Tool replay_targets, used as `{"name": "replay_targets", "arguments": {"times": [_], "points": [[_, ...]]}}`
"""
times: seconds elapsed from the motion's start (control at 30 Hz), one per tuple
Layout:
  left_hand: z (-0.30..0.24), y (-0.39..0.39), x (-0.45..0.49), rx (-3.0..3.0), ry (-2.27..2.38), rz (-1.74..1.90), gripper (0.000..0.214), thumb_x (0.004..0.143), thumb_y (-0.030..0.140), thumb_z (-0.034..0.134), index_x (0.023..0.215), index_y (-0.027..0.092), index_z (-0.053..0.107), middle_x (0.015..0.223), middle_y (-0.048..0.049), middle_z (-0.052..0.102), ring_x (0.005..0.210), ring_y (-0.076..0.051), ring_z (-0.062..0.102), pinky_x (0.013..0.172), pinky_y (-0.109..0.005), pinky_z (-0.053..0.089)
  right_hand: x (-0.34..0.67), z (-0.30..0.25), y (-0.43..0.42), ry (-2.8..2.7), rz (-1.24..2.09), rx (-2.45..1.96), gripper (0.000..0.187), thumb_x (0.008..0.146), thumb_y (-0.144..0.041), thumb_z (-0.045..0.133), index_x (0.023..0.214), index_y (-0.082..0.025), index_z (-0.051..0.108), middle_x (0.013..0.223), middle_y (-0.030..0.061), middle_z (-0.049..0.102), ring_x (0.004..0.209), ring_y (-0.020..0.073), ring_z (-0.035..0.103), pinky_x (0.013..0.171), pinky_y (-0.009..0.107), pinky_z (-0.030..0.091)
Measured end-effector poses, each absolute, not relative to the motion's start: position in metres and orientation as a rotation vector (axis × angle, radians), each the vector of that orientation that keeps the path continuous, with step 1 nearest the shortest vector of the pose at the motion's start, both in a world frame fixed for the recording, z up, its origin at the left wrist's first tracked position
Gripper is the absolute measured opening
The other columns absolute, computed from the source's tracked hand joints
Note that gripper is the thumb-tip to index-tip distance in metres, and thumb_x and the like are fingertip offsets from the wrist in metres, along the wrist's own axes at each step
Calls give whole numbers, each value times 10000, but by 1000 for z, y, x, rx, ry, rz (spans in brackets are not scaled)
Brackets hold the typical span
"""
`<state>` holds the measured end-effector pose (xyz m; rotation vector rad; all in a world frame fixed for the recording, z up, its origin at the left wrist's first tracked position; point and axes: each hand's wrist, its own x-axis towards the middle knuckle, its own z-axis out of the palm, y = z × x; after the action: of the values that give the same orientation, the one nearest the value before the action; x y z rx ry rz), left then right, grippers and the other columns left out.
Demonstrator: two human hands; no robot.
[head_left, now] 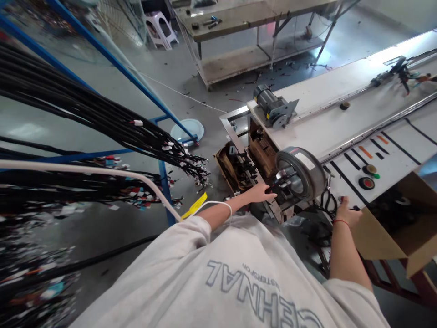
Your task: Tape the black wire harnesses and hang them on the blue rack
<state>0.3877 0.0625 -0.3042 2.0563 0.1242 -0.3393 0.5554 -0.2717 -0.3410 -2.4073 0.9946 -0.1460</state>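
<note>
My left hand point(262, 193) reaches to the hub side of a large grey roll point(301, 173) mounted at the end of the conveyor bench. Its fingers are closed by a dark part near the hub; what they hold is hard to make out. My right hand point(347, 213), with a red string at the wrist, is at the bench's near edge, beside an open cardboard box point(378, 234). Its thumb and fingers are apart, with a small dark thing by the fingertips. Black-handled tools point(328, 200) hang between the hand and the roll.
A motor point(269, 102) sits on the conveyor bench point(317, 123). Tape rolls point(367, 183) and a green button point(376, 176) are at right. Black cable bundles point(102, 114) hang on a blue rack point(136, 89) at left. A worktable point(239, 18) and white stool point(161, 29) stand behind.
</note>
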Motion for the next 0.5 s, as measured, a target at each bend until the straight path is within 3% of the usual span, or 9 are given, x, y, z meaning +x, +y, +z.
{"name": "replay_targets", "arguments": {"times": [0.2, 0.4, 0.5], "points": [[-311, 67, 374, 2115, 178, -317, 400, 901, 444, 502, 689, 137, 645, 504, 12, 541, 560, -137, 520, 562, -228, 351, 555, -341, -272, 986, -122, -2430, 596, 816, -568, 660, 1157, -106, 497, 1228, 285, 564, 1178, 403, 545, 1000, 498, 449], [-334, 85, 350, 2293, 147, -557, 253, 836, 370, 623, 806, 131, 704, 719, -50, 693, 658, -166, 609, 595, -225, 398, 555, -345, -274, 966, -179, -2410, 573, 786, -556, 691, 1107, -123, 498, 1180, 287, 577, 1159, 406, 557, 983, 485, 466], [-345, 101, 334, 2251, 201, -549, 240, 865, 352, 606, 887, 133, 700, 794, -54, 721, 704, -166, 637, 636, -216, 426, 555, -343, -273, 970, -168, -2406, 579, 783, -561, 695, 1112, -125, 504, 1183, 288, 577, 1164, 410, 553, 990, 491, 464]]}}
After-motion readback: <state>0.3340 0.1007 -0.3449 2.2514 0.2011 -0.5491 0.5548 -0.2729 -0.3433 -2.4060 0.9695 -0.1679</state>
